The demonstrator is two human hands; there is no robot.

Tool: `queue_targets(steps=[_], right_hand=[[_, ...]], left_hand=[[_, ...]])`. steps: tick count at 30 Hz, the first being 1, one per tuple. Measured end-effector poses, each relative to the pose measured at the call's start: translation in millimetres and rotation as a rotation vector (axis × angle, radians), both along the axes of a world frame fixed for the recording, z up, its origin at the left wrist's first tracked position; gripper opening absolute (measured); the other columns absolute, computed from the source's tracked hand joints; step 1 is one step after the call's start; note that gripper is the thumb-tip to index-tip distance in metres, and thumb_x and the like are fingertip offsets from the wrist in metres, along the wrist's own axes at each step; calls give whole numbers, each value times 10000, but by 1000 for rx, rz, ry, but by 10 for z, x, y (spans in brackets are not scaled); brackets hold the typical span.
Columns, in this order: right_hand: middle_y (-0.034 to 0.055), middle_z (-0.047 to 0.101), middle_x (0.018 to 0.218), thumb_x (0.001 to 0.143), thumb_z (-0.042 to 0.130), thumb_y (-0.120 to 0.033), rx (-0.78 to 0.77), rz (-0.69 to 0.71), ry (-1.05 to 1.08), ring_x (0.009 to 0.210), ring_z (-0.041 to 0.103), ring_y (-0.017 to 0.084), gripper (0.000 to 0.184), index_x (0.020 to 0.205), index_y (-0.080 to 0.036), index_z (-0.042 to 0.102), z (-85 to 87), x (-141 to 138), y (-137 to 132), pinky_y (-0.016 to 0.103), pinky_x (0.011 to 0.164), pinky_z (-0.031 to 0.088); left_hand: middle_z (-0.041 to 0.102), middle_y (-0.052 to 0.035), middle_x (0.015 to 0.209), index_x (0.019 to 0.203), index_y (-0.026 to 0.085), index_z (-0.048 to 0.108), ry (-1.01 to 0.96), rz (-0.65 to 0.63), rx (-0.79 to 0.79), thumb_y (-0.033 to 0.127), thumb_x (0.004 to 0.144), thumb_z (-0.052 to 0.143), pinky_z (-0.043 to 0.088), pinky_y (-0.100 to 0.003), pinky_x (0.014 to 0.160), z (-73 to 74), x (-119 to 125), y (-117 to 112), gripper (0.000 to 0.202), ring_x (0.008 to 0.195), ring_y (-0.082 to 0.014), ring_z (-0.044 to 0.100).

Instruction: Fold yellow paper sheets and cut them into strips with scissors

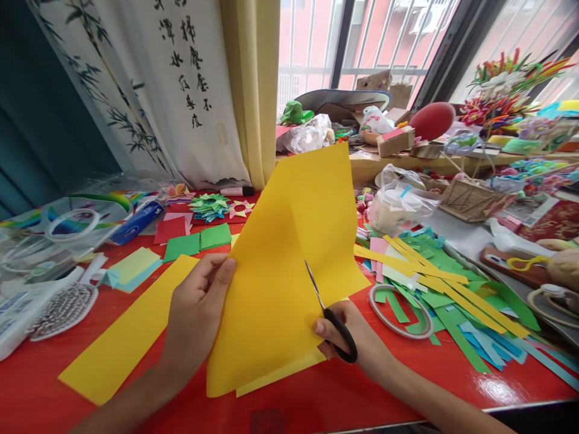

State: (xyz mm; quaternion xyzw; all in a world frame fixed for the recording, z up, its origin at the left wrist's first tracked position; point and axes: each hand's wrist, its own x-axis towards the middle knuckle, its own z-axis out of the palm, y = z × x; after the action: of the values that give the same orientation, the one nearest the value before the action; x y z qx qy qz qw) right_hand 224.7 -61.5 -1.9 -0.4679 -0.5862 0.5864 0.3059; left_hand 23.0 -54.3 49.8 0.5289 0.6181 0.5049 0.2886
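Note:
My left hand (201, 307) pinches the left edge of a large sheet of yellow paper (266, 265), which stands tilted above the red table. Black-handled scissors (338, 337) are in my right hand (346, 328), thumb and fingers closed around the handles. The scissors' blade lies against the paper's right part, pointing up and away. A cut seems to run upward from the blade, with the right part of the sheet bending aside. The second blade is hidden. Beneath the sheet's lower edge shows another yellow piece (280, 374). A yellow paper strip (129, 337) lies left of my left hand.
Green and yellow paper scraps (452, 289) are heaped on the right, beside a roll of tape (400, 310). Green paper squares (215, 237), a folded green star (208, 207) and a hairbrush (67, 307) lie left on the red table (181, 410). Crafts crowd the windowsill (362, 160).

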Motion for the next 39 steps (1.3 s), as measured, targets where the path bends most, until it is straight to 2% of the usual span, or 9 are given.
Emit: queue_targets(steps=[5,10,16,19,23,27,33,36,39], right_hand=[[-18,378,344,652,542,-627,-1,-1,-17,324,296,51,543,374,-176,421,16,1,4,232,360,178],[-36,334,347,627,544,-652,-31,-14,22,332,290,49,549,399,-179,382,-10,-1,-7,216,342,166],[-82,202,452,475,587,-716,-107,-110,80,359,232,36,595,478,-208,277,44,-23,-21,213,371,336],[-78,222,439,455,590,-722,-97,-126,40,345,272,42,595,475,-206,294,83,-23,-21,207,341,284],[-61,291,392,519,556,-719,-62,-89,18,336,350,57,574,462,-188,346,134,-16,-22,203,340,187],[-65,261,364,563,542,-704,-48,-59,40,323,310,46,576,439,-189,313,160,-11,-21,205,342,162],[-78,199,456,517,572,-708,-87,-126,56,383,231,34,591,476,-198,277,121,-4,-19,187,349,290],[-75,200,485,505,587,-700,-107,-171,47,408,232,38,584,499,-195,294,102,4,-17,176,343,305],[-69,220,496,527,618,-649,-117,-145,66,417,231,37,556,504,-192,302,86,15,-16,179,356,327]], left_hand=[[625,19,755,960,275,581,-7,9,-16,505,737,522,406,-179,399,-7,-2,2,326,541,-122,551],[619,25,744,951,282,583,-3,14,-17,507,736,521,407,-172,404,-5,11,-8,317,553,-120,553],[602,43,694,924,284,587,3,-10,-21,499,735,531,400,-153,413,-5,26,-26,291,543,-103,534],[601,44,679,942,285,580,-16,-17,-39,507,732,530,392,-152,400,3,35,-37,309,533,-104,533],[615,41,713,981,289,566,-38,-42,-82,508,743,511,395,-163,401,16,45,-58,327,516,-106,528],[633,31,754,1005,279,556,-55,-68,-98,502,749,504,404,-168,407,22,36,-59,344,512,-108,539],[632,37,745,1000,281,551,-90,-110,-128,500,742,522,407,-153,409,33,23,-65,340,526,-100,547],[629,39,739,965,275,560,-88,-117,-136,500,737,530,413,-143,416,33,32,-69,322,548,-99,560],[621,43,709,931,268,562,-88,-117,-141,499,736,533,407,-135,405,21,37,-61,304,536,-95,559]])
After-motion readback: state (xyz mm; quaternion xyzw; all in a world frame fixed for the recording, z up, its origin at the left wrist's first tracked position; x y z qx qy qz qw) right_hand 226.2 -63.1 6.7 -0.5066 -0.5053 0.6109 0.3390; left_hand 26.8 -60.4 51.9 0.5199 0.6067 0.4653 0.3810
